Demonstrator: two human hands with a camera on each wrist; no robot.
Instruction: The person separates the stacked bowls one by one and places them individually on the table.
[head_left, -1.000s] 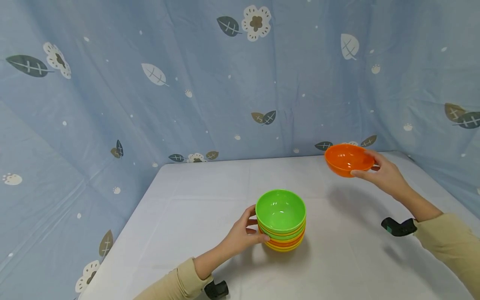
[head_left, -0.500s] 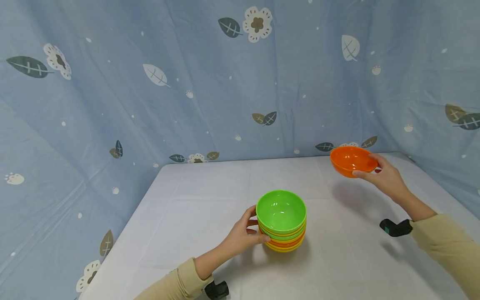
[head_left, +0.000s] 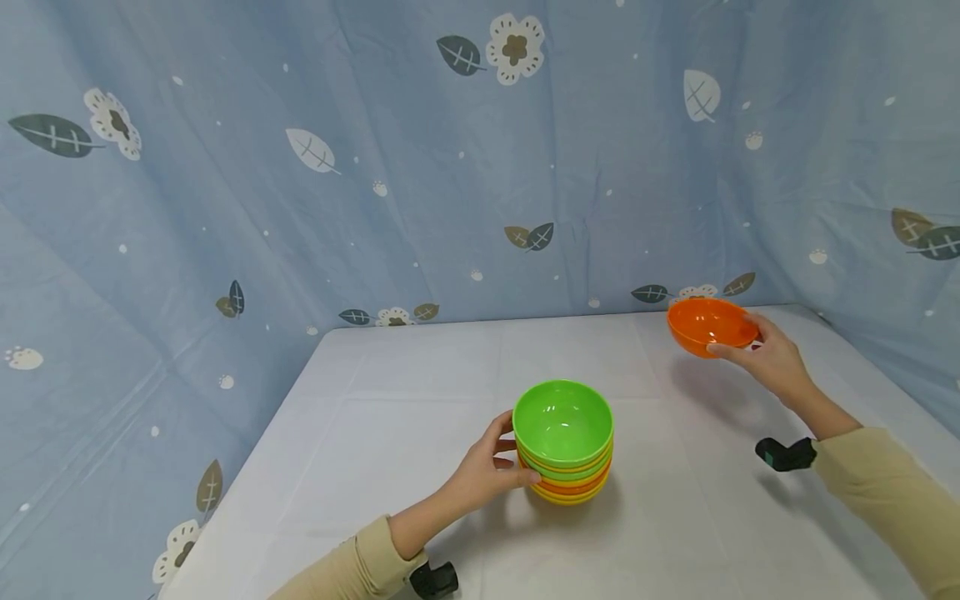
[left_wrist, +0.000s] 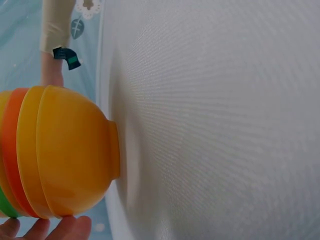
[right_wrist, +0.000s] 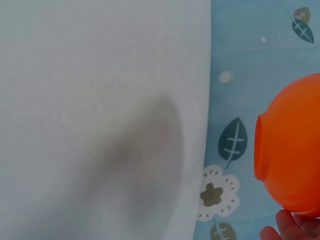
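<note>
We see the orange bowl (head_left: 708, 323) shifted slightly rightward and lower, above the far right of the white worktop (head_left: 420, 375), while the bowl stack (head_left: 564, 442) stays put, left hand (head_left: 483, 468) curled around it, right hand (head_left: 777, 363) gripping the orange bowl.

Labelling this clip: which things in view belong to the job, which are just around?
Job:
orange bowl, held by the right fingers
stack of bowls, held by the left fingers

Just around:
white-covered table
patterned blue curtain
black devices at the wrists
</note>
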